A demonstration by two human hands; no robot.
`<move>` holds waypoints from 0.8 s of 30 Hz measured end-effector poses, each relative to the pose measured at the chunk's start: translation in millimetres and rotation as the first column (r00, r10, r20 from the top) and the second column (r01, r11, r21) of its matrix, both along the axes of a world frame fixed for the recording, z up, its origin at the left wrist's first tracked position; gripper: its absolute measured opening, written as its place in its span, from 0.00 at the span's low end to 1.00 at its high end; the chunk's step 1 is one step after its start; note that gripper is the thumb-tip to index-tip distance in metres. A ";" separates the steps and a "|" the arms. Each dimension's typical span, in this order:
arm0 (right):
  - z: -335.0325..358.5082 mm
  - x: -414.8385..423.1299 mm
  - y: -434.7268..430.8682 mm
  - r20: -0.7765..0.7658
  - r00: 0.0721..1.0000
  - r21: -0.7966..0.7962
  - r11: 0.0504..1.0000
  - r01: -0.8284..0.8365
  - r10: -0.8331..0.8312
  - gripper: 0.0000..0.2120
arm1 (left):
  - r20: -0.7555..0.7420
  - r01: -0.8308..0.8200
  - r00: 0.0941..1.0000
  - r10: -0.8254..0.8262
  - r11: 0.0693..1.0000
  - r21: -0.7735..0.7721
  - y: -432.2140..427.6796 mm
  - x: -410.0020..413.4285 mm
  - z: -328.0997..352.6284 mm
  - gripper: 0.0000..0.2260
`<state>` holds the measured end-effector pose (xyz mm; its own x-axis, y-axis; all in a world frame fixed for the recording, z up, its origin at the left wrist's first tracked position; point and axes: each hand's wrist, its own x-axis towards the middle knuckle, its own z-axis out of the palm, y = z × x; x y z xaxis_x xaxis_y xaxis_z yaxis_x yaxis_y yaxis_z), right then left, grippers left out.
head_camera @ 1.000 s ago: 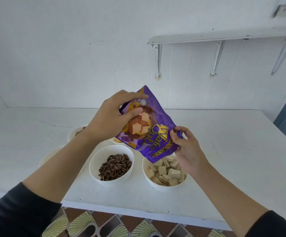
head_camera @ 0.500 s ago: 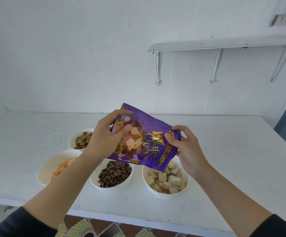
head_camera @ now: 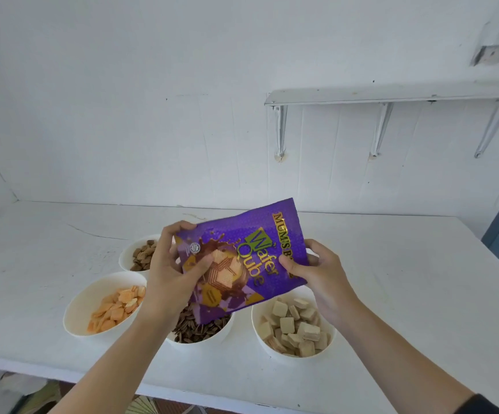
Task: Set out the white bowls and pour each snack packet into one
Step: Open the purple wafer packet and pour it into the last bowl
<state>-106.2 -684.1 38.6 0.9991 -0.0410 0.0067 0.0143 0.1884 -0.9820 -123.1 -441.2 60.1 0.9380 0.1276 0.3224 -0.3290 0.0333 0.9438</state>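
While left hand (head_camera: 167,276) and right hand (head_camera: 321,273) grip its sides, wafer packet (head_camera: 260,234) tilted between them

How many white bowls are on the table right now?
4. The brown snack bowl back left, the orange cracker bowl front left, the seed bowl in the middle, the wafer bowl front right. The packet could hide another.

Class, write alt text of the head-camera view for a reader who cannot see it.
A left hand and a right hand grip a purple wafer packet above a white table. Below stand four white bowls of wafer cubes, dark seeds, orange crackers and brown pieces.
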 end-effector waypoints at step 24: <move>82.8 55.0 152.9 0.261 0.787 -0.610 0.728 -0.314 0.559 0.01 | -0.247 0.269 0.957 -0.154 0.795 0.544 140.1 -50.9 45.6 0.27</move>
